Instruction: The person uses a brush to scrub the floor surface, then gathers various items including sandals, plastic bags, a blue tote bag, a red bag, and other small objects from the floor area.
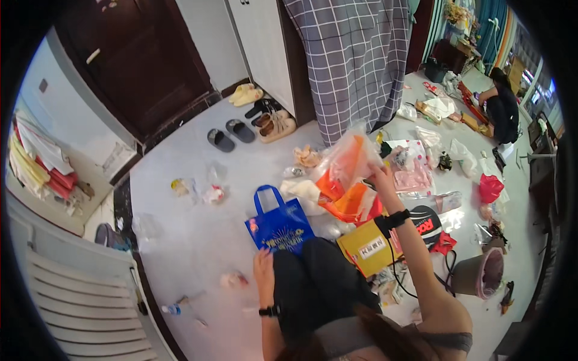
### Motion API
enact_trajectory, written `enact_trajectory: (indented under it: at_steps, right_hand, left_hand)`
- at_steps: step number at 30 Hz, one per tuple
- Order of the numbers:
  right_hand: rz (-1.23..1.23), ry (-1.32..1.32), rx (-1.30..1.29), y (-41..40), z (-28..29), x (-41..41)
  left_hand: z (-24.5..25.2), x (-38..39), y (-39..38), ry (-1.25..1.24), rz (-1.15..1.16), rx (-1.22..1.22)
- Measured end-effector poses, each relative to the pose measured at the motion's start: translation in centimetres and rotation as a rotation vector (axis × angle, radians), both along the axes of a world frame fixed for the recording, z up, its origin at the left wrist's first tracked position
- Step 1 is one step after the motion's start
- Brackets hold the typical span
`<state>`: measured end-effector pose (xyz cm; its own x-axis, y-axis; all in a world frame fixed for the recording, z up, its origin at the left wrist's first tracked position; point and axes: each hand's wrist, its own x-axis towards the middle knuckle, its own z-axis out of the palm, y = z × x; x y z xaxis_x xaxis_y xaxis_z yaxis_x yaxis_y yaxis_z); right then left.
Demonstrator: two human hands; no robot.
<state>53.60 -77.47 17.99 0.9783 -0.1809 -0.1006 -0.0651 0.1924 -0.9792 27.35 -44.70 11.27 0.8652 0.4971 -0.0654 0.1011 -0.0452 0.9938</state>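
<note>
My right hand [384,180] grips the edge of a translucent plastic bag [347,155], which hangs over an orange plastic bag [345,203] among the things on the floor. My left hand [264,268] rests beside my left knee at the bottom corner of a blue tote bag [282,225] with printed lettering; whether its fingers hold the bag cannot be told. The tote lies flat, its handles pointing away from me. A yellow box [368,246] with a white label lies under my right forearm. A black cap [424,225] is to the right of that wrist.
Several plastic bags, a pink packet [412,179] and a red bag [491,188] litter the floor at right, near a waste bin [478,273]. Grey slippers [240,131] and other shoes stand by the cabinet and checked curtain [356,58]. A person [501,106] crouches far right.
</note>
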Motion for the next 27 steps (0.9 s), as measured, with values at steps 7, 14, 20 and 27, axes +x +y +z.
enact_trajectory:
  at_steps: [7,14,20,27]
  right_hand:
    - [0.386,-0.180,0.002,6.3,5.7,-8.2]
    - [0.534,-0.426,-0.242,12.3,6.7,-10.7]
    - [0.532,-0.442,-0.136,16.8,6.3,-4.7]
    - [0.756,-0.463,-0.108,26.9,7.5,-2.9]
  left_hand:
    - [5.7,6.2,-8.4,-0.254,-0.223,0.294]
    - [7.2,3.3,-2.2,-0.245,0.120,-0.170]
    - [11.9,-1.0,6.2,-0.397,0.541,-0.211]
    - [14.6,-6.1,15.2,-0.427,0.594,0.038]
